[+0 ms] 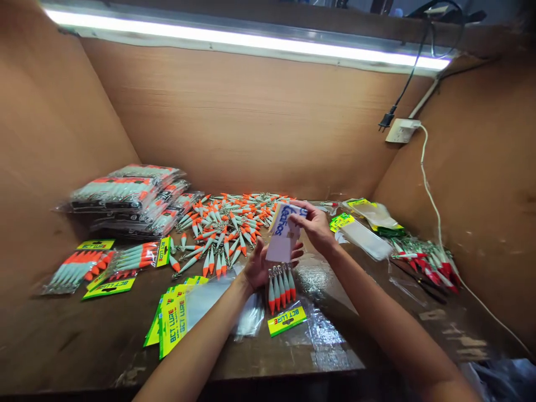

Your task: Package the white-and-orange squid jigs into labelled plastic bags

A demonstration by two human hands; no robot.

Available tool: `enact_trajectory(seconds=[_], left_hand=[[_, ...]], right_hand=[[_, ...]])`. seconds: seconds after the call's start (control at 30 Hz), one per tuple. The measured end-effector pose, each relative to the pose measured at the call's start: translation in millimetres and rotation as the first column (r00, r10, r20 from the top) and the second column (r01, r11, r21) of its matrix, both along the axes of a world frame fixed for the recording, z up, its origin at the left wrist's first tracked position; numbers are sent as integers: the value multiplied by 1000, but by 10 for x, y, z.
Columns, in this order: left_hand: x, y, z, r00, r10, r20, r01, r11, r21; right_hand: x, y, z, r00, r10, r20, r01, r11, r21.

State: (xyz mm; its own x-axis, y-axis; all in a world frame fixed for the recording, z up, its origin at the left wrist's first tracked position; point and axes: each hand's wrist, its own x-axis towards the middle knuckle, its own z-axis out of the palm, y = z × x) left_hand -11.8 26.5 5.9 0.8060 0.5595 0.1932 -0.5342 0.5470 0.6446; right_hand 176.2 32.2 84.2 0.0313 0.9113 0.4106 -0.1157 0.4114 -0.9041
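A dark, worn wooden bench (402, 335) fills the boxed-in nook. At its far middle spreads a loose heap of orange-and-pale lures (226, 223). Far left stands a stack of filled packets (125, 195). Nearer on the left lie two more filled packets (79, 268), just beside a loose yellow-green card (95, 244). Near the front edge, left of middle, rests a fanned pile of empty bags (173, 318) with yellow-green headers. In the near middle the header end of a lure packet (287, 321) lies on clear film (326, 329). On the right lie more empty bags (364, 220) and, farther right, red-and-white lures (431, 262).
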Motion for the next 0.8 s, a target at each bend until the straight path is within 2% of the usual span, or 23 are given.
enact_trajectory(seconds=[0.1, 0.17, 0.2, 0.23, 0.27, 0.3, 0.33, 0.37, 0.4, 0.43, 0.47, 0.5, 0.53, 0.6, 0.73, 0.8], left_hand=[[-4, -11, 53, 1000, -11, 11, 11, 1000, -9], [-14, -16, 87, 1000, -10, 24, 10, 1000, -19], [-19, -17, 102, 1000, -7, 29, 8, 1000, -24], [-22, -17, 114, 999, -3, 33, 4, 1000, -30], [-22, -15, 124, 999, 2, 35, -1, 999, -36], [-19, -13, 131, 999, 11, 35, -10, 999, -43], [-13, -11, 135, 999, 25, 36, -24, 998, -50], [-3, -9, 136, 998, 45, 37, -43, 997, -58], [10, -8, 132, 997, 67, 38, -64, 996, -67], [24, -7, 125, 995, 89, 38, -86, 993, -76], [40, -7, 113, 993, 113, 39, -110, 990, -84], [55, -7, 99, 989, 139, 40, -135, 987, -91], [68, -7, 83, 986, 163, 39, -159, 983, -95], [87, -7, 53, 979, 200, 29, -197, 976, -95], [83, -12, 50, 981, 194, -28, -196, 977, -87], [70, -16, 68, 979, 156, -130, -166, 983, -76]], right_hand=[[284, 25, -34, 977, -210, -27, 211, 977, 38], [524, -11, -98, 912, -399, 94, 397, 917, 39], [631, -55, -142, 838, -512, 190, 508, 858, 72], [717, -115, -193, 728, -626, 279, 614, 776, 141], [773, -190, -250, 618, -707, 345, 681, 700, 215], [793, -274, -310, 549, -738, 392, 702, 662, 263], [777, -359, -373, 552, -710, 438, 677, 688, 261], [728, -439, -436, 625, -610, 488, 597, 776, 205], [653, -505, -497, 723, -448, 525, 465, 879, 109], [561, -553, -553, 806, -252, 536, 298, 954, 0], [465, -581, -603, 853, -68, 517, 138, 986, -98], [372, -591, -644, 874, 72, 480, 13, 985, -172], [293, -586, -678, 887, 160, 434, -66, 972, -223], [189, -555, -720, 913, 228, 340, -127, 947, -295], [183, -515, -751, 958, 209, 197, -122, 916, -381], [232, -514, -764, 974, 158, 160, -85, 918, -388]])
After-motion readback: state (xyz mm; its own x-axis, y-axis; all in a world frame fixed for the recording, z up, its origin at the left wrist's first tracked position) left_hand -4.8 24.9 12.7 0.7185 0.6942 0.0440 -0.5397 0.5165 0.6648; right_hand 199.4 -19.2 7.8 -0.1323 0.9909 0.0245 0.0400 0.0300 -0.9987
